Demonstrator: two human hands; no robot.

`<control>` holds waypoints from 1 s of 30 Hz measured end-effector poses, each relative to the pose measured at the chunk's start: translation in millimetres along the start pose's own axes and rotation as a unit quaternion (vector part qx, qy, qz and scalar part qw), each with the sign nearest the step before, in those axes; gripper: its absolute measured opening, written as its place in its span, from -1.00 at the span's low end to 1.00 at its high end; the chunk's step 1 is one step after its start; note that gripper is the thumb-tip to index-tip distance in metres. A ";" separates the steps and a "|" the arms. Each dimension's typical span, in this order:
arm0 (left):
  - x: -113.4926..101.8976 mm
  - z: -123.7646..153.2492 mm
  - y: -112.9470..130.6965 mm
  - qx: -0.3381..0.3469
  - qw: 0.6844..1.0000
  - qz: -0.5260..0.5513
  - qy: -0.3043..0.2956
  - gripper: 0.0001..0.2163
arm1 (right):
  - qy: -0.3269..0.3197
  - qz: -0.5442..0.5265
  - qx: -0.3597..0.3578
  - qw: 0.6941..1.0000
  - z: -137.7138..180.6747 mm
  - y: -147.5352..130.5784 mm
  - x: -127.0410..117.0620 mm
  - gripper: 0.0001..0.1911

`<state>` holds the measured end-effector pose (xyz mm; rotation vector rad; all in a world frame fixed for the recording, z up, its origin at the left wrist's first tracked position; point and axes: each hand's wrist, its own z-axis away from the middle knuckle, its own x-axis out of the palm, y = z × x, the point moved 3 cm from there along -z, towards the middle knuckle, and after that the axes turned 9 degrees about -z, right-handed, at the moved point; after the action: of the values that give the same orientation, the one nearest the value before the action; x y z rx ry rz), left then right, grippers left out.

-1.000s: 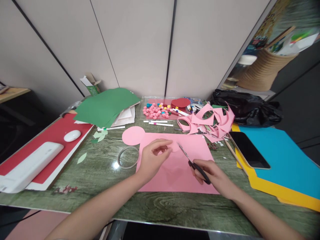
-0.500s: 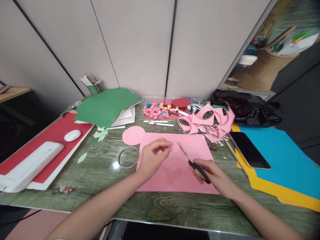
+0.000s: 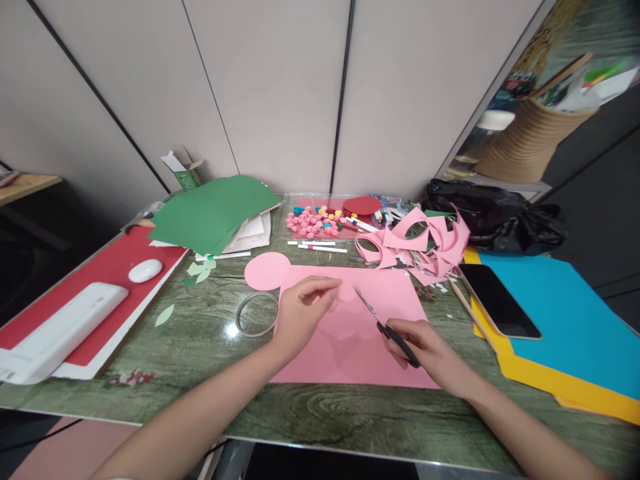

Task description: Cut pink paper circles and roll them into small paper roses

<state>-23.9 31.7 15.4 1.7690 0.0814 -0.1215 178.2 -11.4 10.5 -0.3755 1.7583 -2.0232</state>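
My left hand [image 3: 300, 315] hovers over a large pink sheet [image 3: 350, 333] on the green table, its thumb and fingers pinched on a small pink paper piece [image 3: 346, 291]. Black-handled scissors [image 3: 383, 325] are gripped in my right hand [image 3: 417, 350], blades pointing up-left toward that piece. A pink paper circle [image 3: 267, 271] lies at the sheet's far left corner. A clear tape ring [image 3: 257, 314] rests just left of my left hand.
Pink offcuts [image 3: 423, 243] pile at the back right, beside a black bag [image 3: 495, 217]. A phone [image 3: 497, 300] lies on blue and yellow sheets [image 3: 565, 320]. Green paper [image 3: 213, 210], pompoms [image 3: 313, 221], markers, a white mouse [image 3: 145, 271] and a white device [image 3: 60, 330] sit on the left.
My left hand has shifted slightly up and left with the small pink piece. The scissors have barely moved.
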 end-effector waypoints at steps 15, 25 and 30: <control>7.3 3.5 -1.3 0.015 0.999 0.004 -0.033 -0.81 | 0.000 0.012 -0.008 1.000 1.2 0.6 -0.1 -0.69; 4.3 1.0 -0.1 -0.010 1.000 0.013 -0.025 -0.83 | -0.003 0.011 -0.016 1.000 -0.1 0.5 -0.2 -0.69; 1.0 -1.5 1.3 -0.022 0.999 0.020 -0.012 -0.79 | -0.004 0.014 -0.006 1.000 -0.2 -0.2 0.1 -0.69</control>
<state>-22.6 32.9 16.8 1.7243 0.0316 -0.1123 177.9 -11.2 10.6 -0.3589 1.7622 -1.9895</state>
